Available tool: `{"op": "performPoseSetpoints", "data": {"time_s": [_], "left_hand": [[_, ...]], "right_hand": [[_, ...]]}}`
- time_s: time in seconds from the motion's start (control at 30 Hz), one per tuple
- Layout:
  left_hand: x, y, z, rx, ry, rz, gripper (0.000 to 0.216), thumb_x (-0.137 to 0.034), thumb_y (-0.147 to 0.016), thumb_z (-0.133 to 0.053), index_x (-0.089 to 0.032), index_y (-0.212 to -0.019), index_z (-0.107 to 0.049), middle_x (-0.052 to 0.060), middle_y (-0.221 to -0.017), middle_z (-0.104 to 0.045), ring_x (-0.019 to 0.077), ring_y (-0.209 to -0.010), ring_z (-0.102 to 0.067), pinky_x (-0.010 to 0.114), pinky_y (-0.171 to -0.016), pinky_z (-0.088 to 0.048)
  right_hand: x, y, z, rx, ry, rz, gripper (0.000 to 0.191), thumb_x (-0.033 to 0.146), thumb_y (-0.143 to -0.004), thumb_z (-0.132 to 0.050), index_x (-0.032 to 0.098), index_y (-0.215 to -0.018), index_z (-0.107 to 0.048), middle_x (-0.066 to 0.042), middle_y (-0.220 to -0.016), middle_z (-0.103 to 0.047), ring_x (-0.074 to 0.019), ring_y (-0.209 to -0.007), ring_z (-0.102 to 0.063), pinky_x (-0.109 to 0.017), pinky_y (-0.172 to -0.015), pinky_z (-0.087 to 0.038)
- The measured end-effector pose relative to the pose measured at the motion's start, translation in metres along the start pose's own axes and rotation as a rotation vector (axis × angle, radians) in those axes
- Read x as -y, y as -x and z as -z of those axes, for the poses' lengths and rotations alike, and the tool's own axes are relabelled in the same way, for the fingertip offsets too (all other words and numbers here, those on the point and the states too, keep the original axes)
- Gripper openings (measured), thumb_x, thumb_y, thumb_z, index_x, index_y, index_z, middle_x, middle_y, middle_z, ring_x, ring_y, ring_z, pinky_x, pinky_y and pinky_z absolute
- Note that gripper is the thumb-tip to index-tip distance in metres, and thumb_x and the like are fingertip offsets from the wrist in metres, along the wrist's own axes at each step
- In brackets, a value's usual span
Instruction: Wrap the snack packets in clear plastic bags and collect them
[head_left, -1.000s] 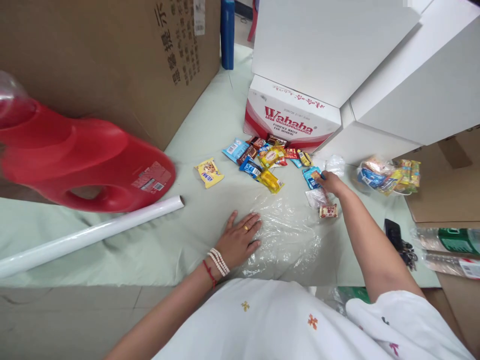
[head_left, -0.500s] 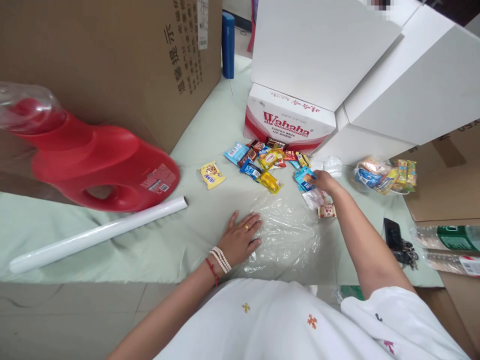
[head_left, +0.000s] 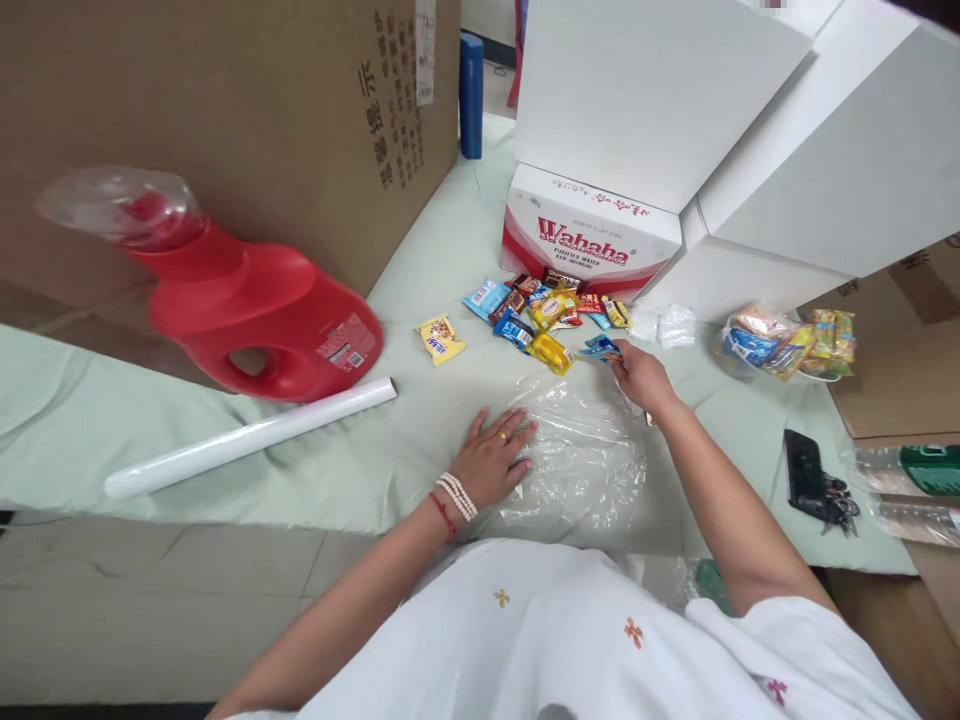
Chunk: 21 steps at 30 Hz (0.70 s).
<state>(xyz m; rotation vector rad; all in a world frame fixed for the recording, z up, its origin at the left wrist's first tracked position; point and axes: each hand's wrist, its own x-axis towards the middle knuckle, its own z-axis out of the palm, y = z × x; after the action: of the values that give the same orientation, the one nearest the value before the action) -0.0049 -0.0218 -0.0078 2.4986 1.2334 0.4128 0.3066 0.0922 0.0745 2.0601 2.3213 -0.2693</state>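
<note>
My left hand (head_left: 496, 457) lies flat with fingers spread on the edge of a crumpled clear plastic sheet (head_left: 581, 455) on the pale green cloth. My right hand (head_left: 640, 376) is closed in a pinch on a blue snack packet (head_left: 600, 347), held just above the sheet's far edge. Behind it lies a pile of small snack packets (head_left: 544, 312) in blue, yellow and red wrappers. A single yellow packet (head_left: 440, 337) lies apart to the left.
A red detergent jug (head_left: 255, 310) lies on its side at the left, a white roll (head_left: 251, 437) in front of it. A Wahaha box (head_left: 592, 235) and white boxes stand behind. A bagged snack bundle (head_left: 787, 343), a phone with keys (head_left: 810, 478) and bottles (head_left: 911, 470) are at the right.
My right hand has picked up the blue packet and drawn it left and toward me, over the plastic sheet. The left hand has stayed flat on the sheet.
</note>
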Motion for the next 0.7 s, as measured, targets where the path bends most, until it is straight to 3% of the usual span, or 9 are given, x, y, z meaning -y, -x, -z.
{"op": "performPoseSetpoints", "data": {"time_s": [0.1,0.17,0.23,0.33,0.47,0.57,0.7], "left_hand": [[-0.003,0.002,-0.002,-0.001,-0.011,0.005,0.055,-0.041,-0.1,-0.053,-0.025,-0.153,-0.049,0.011,-0.164,-0.044,0.0286,-0.153,-0.039,0.06,-0.129,-0.011],[-0.006,0.003,-0.003,0.001,-0.015,0.018,0.055,-0.041,-0.1,-0.052,-0.025,-0.153,-0.05,0.012,-0.164,-0.044,0.0291,-0.153,-0.039,0.062,-0.129,-0.01],[-0.008,0.004,-0.004,0.001,-0.018,0.03,0.054,-0.041,-0.101,-0.049,-0.024,-0.153,-0.049,0.012,-0.164,-0.043,0.029,-0.153,-0.039,0.063,-0.128,-0.009],[-0.01,0.005,-0.004,0.001,-0.026,0.035,0.053,-0.041,-0.102,-0.048,-0.025,-0.153,-0.049,0.012,-0.165,-0.043,0.0289,-0.153,-0.038,0.064,-0.128,-0.01],[-0.011,0.006,-0.003,-0.007,-0.031,0.056,0.053,-0.042,-0.101,-0.048,-0.025,-0.151,-0.051,0.012,-0.163,-0.045,0.0297,-0.152,-0.039,0.064,-0.128,-0.011],[-0.01,0.008,-0.003,-0.01,-0.019,0.078,0.052,-0.042,-0.101,-0.049,-0.024,-0.149,-0.053,0.012,-0.162,-0.047,0.0298,-0.152,-0.04,0.064,-0.127,-0.012],[-0.005,0.013,-0.001,-0.025,-0.007,0.067,0.057,-0.04,-0.098,-0.051,-0.023,-0.152,-0.049,0.015,-0.163,-0.045,0.0305,-0.15,-0.042,0.063,-0.126,-0.017]], "right_hand": [[0.014,0.044,0.001,-0.146,-0.205,0.214,0.04,0.031,-0.103,-0.041,0.022,-0.139,-0.055,-0.013,-0.124,-0.067,-0.0299,-0.112,-0.06,-0.041,-0.094,-0.047],[0.031,0.074,-0.006,-0.116,-0.241,0.344,0.037,0.027,-0.102,-0.044,0.024,-0.134,-0.061,-0.013,-0.117,-0.067,-0.0304,-0.107,-0.058,-0.043,-0.093,-0.047],[0.051,0.098,-0.021,-0.101,-0.157,0.333,0.039,0.022,-0.1,-0.045,0.028,-0.132,-0.065,-0.013,-0.114,-0.067,-0.0321,-0.104,-0.054,-0.045,-0.088,-0.045],[0.074,0.116,-0.05,-0.205,0.005,0.183,0.046,0.017,-0.099,-0.043,0.033,-0.136,-0.063,-0.015,-0.119,-0.065,-0.0348,-0.104,-0.049,-0.047,-0.085,-0.041],[0.086,0.127,-0.079,-0.178,0.091,0.18,0.05,0.016,-0.1,-0.039,0.026,-0.147,-0.056,-0.018,-0.128,-0.062,-0.0365,-0.11,-0.049,-0.051,-0.092,-0.038],[0.083,0.138,-0.082,-0.101,0.081,0.287,0.055,0.022,-0.1,-0.044,0.025,-0.156,-0.046,-0.018,-0.137,-0.059,-0.0369,-0.12,-0.049,-0.053,-0.102,-0.034],[0.076,0.15,-0.067,-0.041,0.0,0.376,0.067,0.048,-0.098,-0.056,0.019,-0.157,-0.044,-0.02,-0.143,-0.056,-0.0391,-0.128,-0.046,-0.057,-0.109,-0.032]]}}
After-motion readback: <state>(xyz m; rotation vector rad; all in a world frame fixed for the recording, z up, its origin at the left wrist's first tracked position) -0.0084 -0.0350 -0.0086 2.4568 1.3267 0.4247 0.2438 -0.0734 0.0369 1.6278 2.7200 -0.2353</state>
